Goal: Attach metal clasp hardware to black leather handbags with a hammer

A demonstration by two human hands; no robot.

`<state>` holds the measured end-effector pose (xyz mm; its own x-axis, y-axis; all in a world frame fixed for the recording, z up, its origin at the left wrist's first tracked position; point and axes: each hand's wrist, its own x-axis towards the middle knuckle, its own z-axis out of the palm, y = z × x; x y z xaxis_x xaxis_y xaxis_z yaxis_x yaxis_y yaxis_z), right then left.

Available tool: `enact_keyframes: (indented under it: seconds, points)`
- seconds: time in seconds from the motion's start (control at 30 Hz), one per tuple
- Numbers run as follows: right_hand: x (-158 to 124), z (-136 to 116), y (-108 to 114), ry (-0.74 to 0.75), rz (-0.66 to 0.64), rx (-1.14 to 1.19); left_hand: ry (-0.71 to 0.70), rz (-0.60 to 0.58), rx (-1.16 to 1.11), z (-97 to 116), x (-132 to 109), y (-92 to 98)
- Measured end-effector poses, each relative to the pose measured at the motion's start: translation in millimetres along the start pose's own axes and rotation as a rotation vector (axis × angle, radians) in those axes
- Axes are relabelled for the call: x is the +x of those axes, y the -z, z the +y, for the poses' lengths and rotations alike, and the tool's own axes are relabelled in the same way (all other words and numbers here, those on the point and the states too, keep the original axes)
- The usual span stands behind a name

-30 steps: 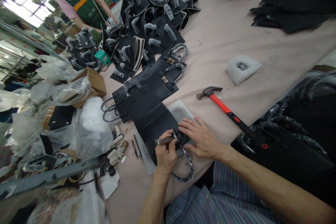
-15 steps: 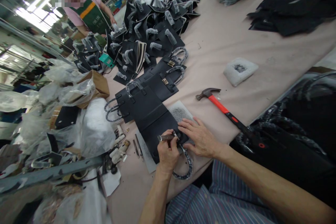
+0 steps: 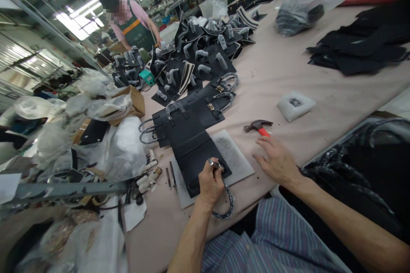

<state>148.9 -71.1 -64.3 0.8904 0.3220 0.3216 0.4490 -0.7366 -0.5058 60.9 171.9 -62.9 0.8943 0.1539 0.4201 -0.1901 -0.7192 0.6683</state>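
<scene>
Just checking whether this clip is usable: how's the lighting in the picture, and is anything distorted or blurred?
In the head view, the windows at upper left glare white; the wide lens bends the long table and the metal bar towards the edges; the co-worker's face is pixelated out; the left hand and its metal tool look reasonably sharp.
</scene>
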Motion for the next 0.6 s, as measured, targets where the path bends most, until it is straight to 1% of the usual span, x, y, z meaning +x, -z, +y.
enact_keyframes:
  seconds: [0.07, 0.1, 0.13, 0.2, 0.27, 0.3, 0.33, 0.47, 0.53, 0.6]
  points:
    - [0, 20, 10, -0.147, -0.075, -0.138, 0.006, 0.007, -0.014, -1, -1, -0.5]
    - [1, 28, 13, -0.211, -0.128, -0.156, 0.008, 0.01, -0.017, -2, -1, -0.5]
    - [2, 34, 15, -0.291, -0.179, -0.116, 0.011, 0.009, -0.017, -2, -1, -0.6]
    - [6, 39, 19, -0.487, -0.254, 0.072, 0.022, -0.003, -0.019, -2, -2, -0.5]
    - [13, 35, 20, -0.666, -0.307, 0.268, 0.043, -0.02, -0.028, -2, -3, -0.5]
    - [17, 31, 21, -0.721, -0.335, 0.34, 0.055, -0.027, -0.034, -1, -3, -0.4]
    - [20, 25, 21, -0.749, -0.364, 0.394, 0.067, -0.033, -0.041, -1, -4, -0.3]
    - [27, -4, 27, -0.774, -0.463, 0.593, 0.095, -0.044, -0.061, 1, -5, 0.1]
    - [30, -24, 38, -0.783, -0.478, 0.65, 0.086, -0.043, -0.069, 1, -5, 0.2]
    - [33, -48, 60, -0.728, -0.443, 0.696, 0.07, -0.034, -0.071, 1, -5, 0.2]
